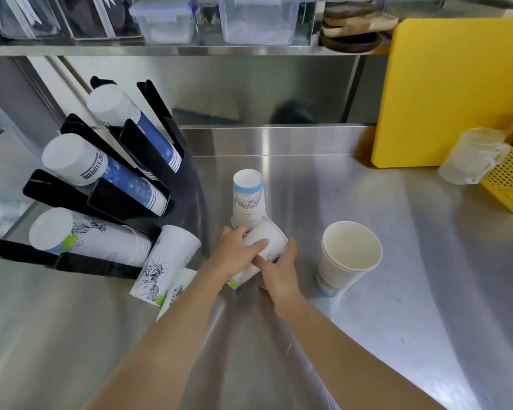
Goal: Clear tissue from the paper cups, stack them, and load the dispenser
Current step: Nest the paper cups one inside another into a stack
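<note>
My left hand (234, 253) and my right hand (280, 269) both grip one white paper cup (267, 236) tilted on its side above the steel counter. Just behind it stands an upside-down white cup (247, 199). To the right an upright cup stack (348, 255) stands open and looks empty inside. Left of my arms two printed cups (166, 263) lie beside the black cup dispenser (107, 184), whose three slanted slots hold stacks of cups. No tissue shows in any cup.
A yellow cutting board (456, 90) leans at the back right, with a clear plastic jug (476, 155) and a yellow basket (510, 184) in front of it. A shelf with clear containers (258, 19) runs overhead. Steel counter (397, 321) stretches to the right.
</note>
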